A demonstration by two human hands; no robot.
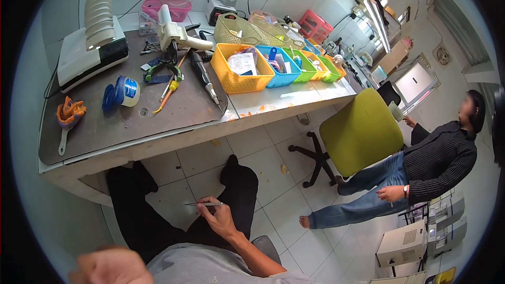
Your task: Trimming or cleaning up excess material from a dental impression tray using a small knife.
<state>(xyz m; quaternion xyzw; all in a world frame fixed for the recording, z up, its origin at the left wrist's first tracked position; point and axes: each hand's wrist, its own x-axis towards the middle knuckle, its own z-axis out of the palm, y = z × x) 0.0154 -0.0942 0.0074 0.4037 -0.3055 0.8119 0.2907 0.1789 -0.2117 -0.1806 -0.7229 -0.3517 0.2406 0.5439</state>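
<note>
My right hand point(216, 220) is closed around a slim silver pen-shaped tool point(210, 204), held over my lap with its thin tip pointing left. I cannot make out what kind of tool it is. Close to the camera at the lower left, my left hand point(113, 266) is smeared by motion, so its fingers and anything in them are unclear. Up on the bench lie a dental impression tray point(70, 113) filled with orange material and an open white-and-blue jar point(127, 92) with its blue lid beside it. Neither hand touches these.
The bench point(173, 121) runs across in front of my knees. On it are a white lamp unit point(89, 55), a handpiece point(202, 76), an orange-tipped brush point(167, 94) and a yellow basket point(243, 68). A green chair point(360, 131) and a standing person point(442, 152) are to the right.
</note>
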